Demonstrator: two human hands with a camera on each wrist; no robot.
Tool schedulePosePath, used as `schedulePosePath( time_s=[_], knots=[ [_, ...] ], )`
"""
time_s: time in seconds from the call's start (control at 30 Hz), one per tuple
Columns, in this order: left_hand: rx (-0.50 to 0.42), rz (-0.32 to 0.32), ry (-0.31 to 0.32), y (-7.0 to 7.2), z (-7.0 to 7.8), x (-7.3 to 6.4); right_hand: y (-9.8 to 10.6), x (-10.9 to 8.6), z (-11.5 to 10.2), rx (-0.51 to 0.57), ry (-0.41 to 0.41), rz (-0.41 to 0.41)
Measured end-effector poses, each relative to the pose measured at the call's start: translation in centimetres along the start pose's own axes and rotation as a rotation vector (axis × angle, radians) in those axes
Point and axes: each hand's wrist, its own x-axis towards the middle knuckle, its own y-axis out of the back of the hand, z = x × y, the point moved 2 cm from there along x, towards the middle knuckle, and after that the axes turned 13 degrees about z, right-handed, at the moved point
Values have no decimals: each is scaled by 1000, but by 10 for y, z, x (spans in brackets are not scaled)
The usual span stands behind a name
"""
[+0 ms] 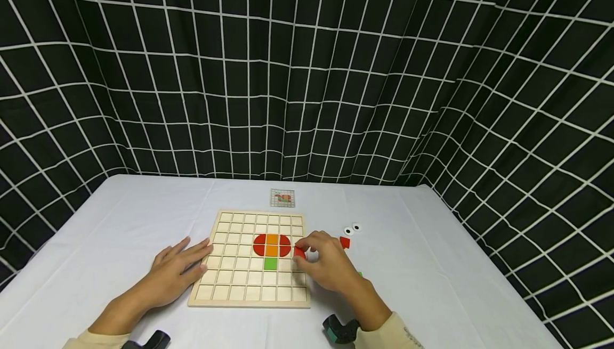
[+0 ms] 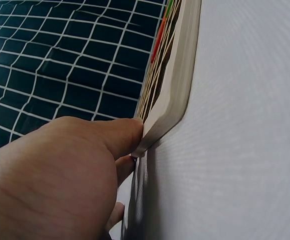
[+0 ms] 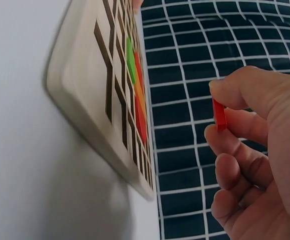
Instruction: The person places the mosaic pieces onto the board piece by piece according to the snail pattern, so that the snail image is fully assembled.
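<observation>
A wooden grid board point(image 1: 249, 303) lies on the white table. On it sit two orange squares point(image 1: 272, 245), a green square point(image 1: 271, 264), and red rounded pieces point(image 1: 285, 245) on both sides of the orange. My right hand point(image 1: 328, 264) pinches another red piece point(image 3: 219, 116) between thumb and fingers, above the board's right edge; its full outline is partly hidden by the fingers. My left hand point(image 1: 175, 272) rests at the board's left edge with fingers extended. In the left wrist view, the thumb point(image 2: 127, 135) touches the board's side.
A small picture card point(image 1: 283, 198) lies behind the board. Right of it are two white eye pieces point(image 1: 348, 230), a red piece point(image 1: 345, 242), and a green piece point(image 1: 360, 274) mostly hidden by the right hand. A black curtain with white grid lines point(image 1: 283, 72) surrounds the table.
</observation>
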Motion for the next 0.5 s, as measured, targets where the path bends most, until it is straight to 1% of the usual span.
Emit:
schedulePosePath(
  time_s=[0.17,0.23,0.5],
  knots=[
    [1,-2,1,0,0,0,-10,2,-5,16,3,-38],
    [2,-7,11,-1,0,0,-14,2,-6,20,0,-50],
    [4,-6,1,0,0,0,-27,2,-4,8,17,-76]
  ],
)
